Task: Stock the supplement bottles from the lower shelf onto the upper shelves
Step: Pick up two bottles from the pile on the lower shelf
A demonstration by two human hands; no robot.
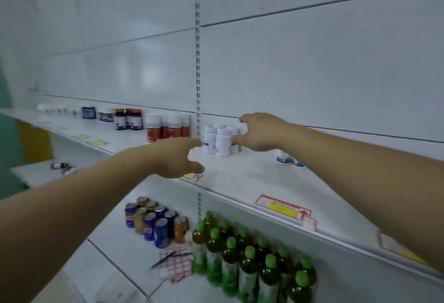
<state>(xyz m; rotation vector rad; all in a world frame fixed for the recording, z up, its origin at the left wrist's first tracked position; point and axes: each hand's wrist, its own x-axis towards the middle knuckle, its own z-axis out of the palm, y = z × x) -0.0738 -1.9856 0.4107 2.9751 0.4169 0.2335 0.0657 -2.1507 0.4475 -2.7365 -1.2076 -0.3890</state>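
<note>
A cluster of white supplement bottles (219, 140) with white caps stands on the upper white shelf (242, 177). My right hand (259, 133) hovers just right of the cluster, fingers curved, thumb close to a bottle, gripping nothing that I can see. My left hand (179, 158) reaches in from the left, fingers relaxed and spread, its fingertips just short of the cluster. Further left on the same shelf stand red-labelled white-capped bottles (169, 127), dark amber bottles (128, 118) and small white jars (57, 108).
On the lower shelf stand green-capped drink bottles (249, 261), several blue and orange cans (153, 221), a red-and-white label sheet (176, 264) and a pen. Price tags (284, 207) line the upper shelf's front edge. A small blue-labelled item (286, 158) sits behind my right forearm.
</note>
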